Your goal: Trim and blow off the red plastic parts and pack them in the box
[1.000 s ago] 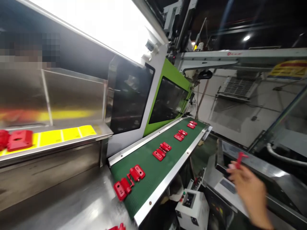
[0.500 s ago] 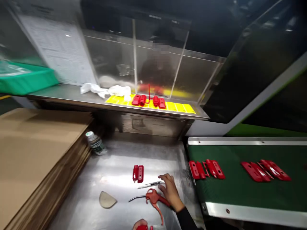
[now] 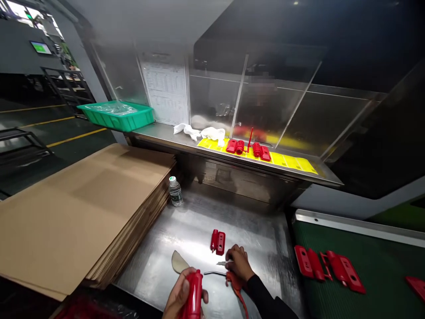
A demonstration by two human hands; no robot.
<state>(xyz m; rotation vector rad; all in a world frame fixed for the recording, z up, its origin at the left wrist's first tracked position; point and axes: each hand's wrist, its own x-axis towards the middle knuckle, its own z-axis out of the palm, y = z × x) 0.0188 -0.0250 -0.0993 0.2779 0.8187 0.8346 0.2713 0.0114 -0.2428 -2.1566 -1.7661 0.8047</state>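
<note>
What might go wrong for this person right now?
A slip of the knife blade at the right hand could cut the left hand or gouge the red plastic part it grips. The red air blow gun under the right hand might get knocked into the other red part on the steel bench.

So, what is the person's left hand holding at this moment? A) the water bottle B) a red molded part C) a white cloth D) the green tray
B: the left hand is closed around the red molded part, while the red air blow gun lies on the steel table by the right hand.
</note>
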